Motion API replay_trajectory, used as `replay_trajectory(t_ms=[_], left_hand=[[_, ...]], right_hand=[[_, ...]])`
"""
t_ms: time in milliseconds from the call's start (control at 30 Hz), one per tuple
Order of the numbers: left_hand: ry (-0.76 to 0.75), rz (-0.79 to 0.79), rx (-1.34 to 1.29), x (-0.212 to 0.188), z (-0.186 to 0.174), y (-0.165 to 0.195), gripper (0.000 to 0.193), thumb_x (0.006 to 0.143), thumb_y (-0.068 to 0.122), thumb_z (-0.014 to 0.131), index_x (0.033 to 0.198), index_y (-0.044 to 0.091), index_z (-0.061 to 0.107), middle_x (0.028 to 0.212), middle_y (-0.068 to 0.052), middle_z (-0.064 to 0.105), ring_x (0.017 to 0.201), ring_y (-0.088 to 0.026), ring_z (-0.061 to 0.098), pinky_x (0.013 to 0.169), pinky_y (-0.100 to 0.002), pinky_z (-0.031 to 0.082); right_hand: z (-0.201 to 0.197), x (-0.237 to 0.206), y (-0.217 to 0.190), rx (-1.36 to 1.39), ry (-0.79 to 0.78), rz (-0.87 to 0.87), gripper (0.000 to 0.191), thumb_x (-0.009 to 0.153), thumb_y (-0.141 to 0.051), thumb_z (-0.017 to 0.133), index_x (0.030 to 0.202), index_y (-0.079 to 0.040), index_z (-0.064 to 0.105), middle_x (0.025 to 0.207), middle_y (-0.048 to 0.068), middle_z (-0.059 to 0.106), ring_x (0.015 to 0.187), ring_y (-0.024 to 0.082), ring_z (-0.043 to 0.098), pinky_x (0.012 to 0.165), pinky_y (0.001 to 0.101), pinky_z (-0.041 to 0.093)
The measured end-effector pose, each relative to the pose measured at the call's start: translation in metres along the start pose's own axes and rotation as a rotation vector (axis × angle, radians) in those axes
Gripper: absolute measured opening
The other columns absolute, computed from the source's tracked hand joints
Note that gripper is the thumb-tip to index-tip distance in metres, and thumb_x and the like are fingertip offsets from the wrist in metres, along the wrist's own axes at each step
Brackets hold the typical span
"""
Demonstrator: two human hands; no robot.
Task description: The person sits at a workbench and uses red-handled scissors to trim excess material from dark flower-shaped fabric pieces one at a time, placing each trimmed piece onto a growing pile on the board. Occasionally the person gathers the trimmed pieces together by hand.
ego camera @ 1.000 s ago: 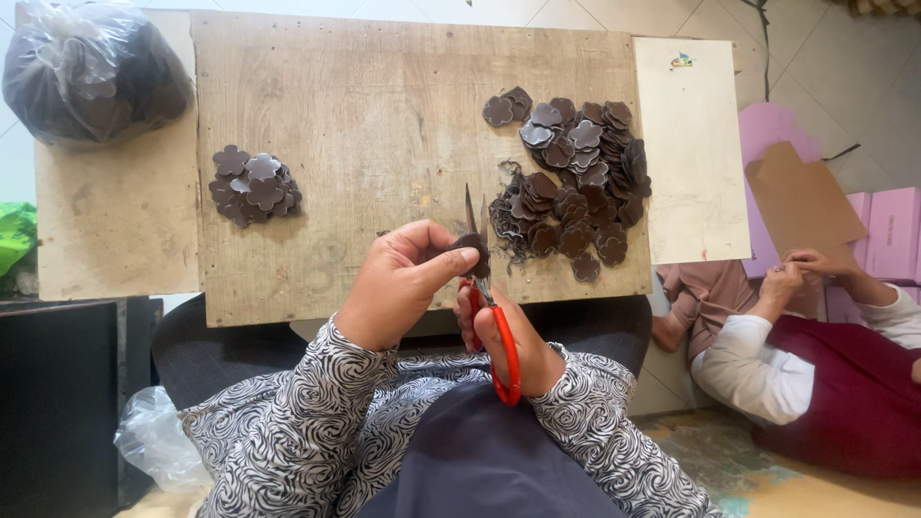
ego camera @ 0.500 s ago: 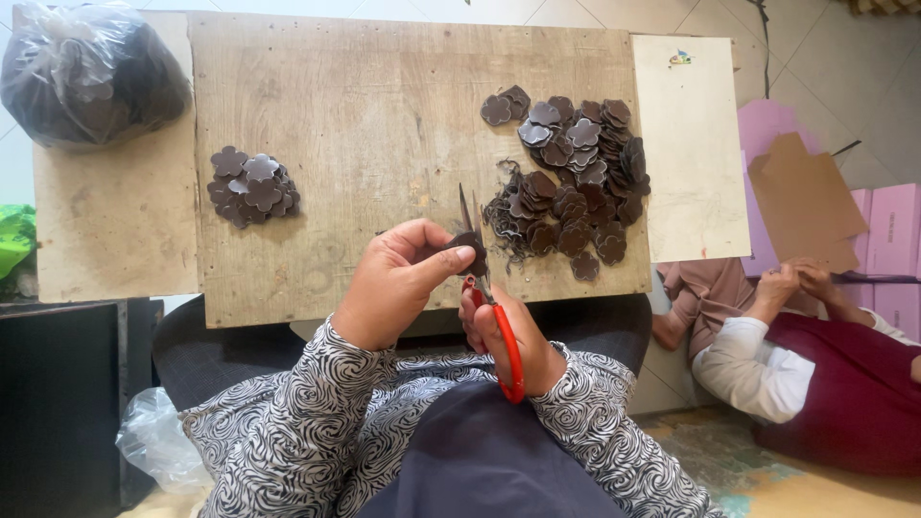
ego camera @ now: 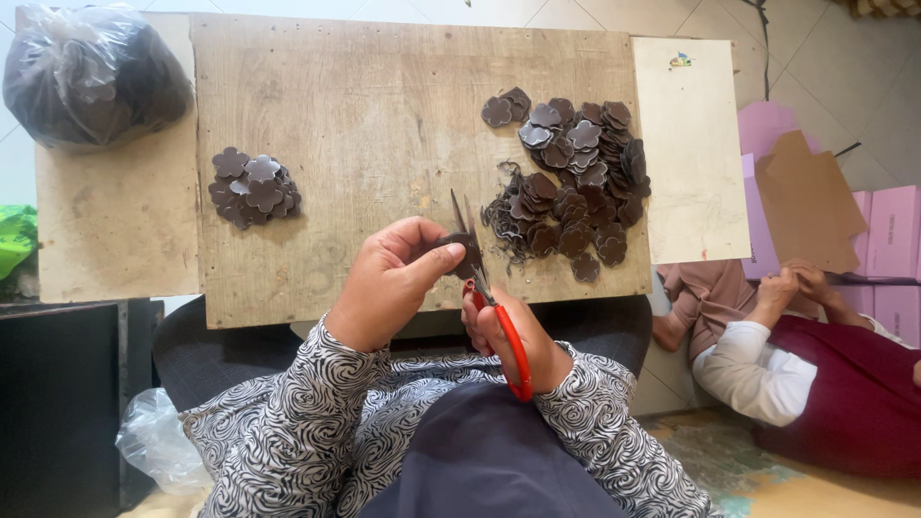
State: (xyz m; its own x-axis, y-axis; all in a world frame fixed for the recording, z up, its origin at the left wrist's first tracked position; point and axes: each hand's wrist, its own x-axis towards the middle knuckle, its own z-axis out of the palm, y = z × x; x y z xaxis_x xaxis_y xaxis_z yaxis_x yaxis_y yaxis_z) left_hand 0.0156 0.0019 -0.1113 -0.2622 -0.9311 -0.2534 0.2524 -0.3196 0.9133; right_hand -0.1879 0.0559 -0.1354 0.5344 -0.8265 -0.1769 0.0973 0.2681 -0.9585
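L hand (ego camera: 391,278) pinches a small dark-brown flower-shaped cutout piece (ego camera: 467,251) btwn thumb and fingertips (ego camera: 439,251), closed tight on it, piece sits right at my fingertips, just above board edge. R hand (ego camera: 513,338) wrapped shut round the red-handled scissors (ego camera: 501,321); blades poke up past the piece, slightly parted, can't tell exactly how far.

Risks, my read:
- Blade tips run v. close to L thumb/index. Piece is tiny, so grip leaves little margin; a slip = nick.
- Piece looks thin and flexible, prob leather or foam sheet. May buckle in the bite and give a ragged edge or clip a petal.
- Working mid-air over my lap, not on the board. Drop it and it goes into the black-and-white swirl-print sleeves/lap, hard to spot.
- Trimmings could fall into the wrong heap.

Materials/shapes:
- Big heap of dark-brown flower cutouts (ego camera: 576,182) up-right of my fingers, w/ curly thin offcut strips at its near side. Matte, flat, lobed outlines.
- Smaller neat pile of same flower shapes (ego camera: 253,187) up-left of L hand.
- Worn scratched plywood board (ego camera: 384,125) under both, rough grain.
- Clear plastic bag stuffed w/ dark pieces (ego camera: 91,72) far up-left, glossy, crinkled.
- Another person's hands (ego camera: 801,288) low right, on brown cardboard, well apart from mine.
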Motion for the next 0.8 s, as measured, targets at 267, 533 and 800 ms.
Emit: replay_trajectory(t_ms=[267, 533, 800], left_hand=[[0.013, -0.008, 0.078, -0.001, 0.0, 0.004, 0.013, 0.096, 0.013, 0.071, 0.099, 0.001, 0.07, 0.085, 0.001, 0.07, 0.073, -0.003, 0.055, 0.063, -0.02, 0.045], [0.001, 0.026, 0.029, 0.001, -0.001, 0.003, 0.011, 0.095, 0.011, 0.07, 0.098, 0.0, 0.069, 0.09, -0.001, 0.074, 0.081, -0.004, 0.064, 0.07, -0.02, 0.051], [0.016, 0.027, 0.107, 0.001, -0.008, 0.003, 0.012, 0.095, 0.011, 0.07, 0.099, 0.0, 0.069, 0.089, -0.002, 0.073, 0.078, -0.004, 0.062, 0.067, -0.02, 0.049]], right_hand=[[-0.002, 0.002, -0.006, -0.058, -0.025, -0.02, 0.065, 0.099, -0.07, 0.05, 0.107, -0.006, 0.052, 0.085, -0.001, 0.045, 0.072, 0.009, 0.043, 0.063, 0.0243, 0.04], [0.0, 0.004, -0.007, -0.058, 0.004, 0.02, 0.063, 0.099, -0.07, 0.049, 0.101, -0.007, 0.051, 0.083, -0.002, 0.044, 0.067, 0.007, 0.041, 0.058, 0.0233, 0.038], [-0.001, 0.004, -0.014, -0.092, 0.004, 0.041, 0.061, 0.098, -0.07, 0.049, 0.095, -0.009, 0.049, 0.078, -0.003, 0.044, 0.066, 0.007, 0.041, 0.057, 0.0234, 0.038]])
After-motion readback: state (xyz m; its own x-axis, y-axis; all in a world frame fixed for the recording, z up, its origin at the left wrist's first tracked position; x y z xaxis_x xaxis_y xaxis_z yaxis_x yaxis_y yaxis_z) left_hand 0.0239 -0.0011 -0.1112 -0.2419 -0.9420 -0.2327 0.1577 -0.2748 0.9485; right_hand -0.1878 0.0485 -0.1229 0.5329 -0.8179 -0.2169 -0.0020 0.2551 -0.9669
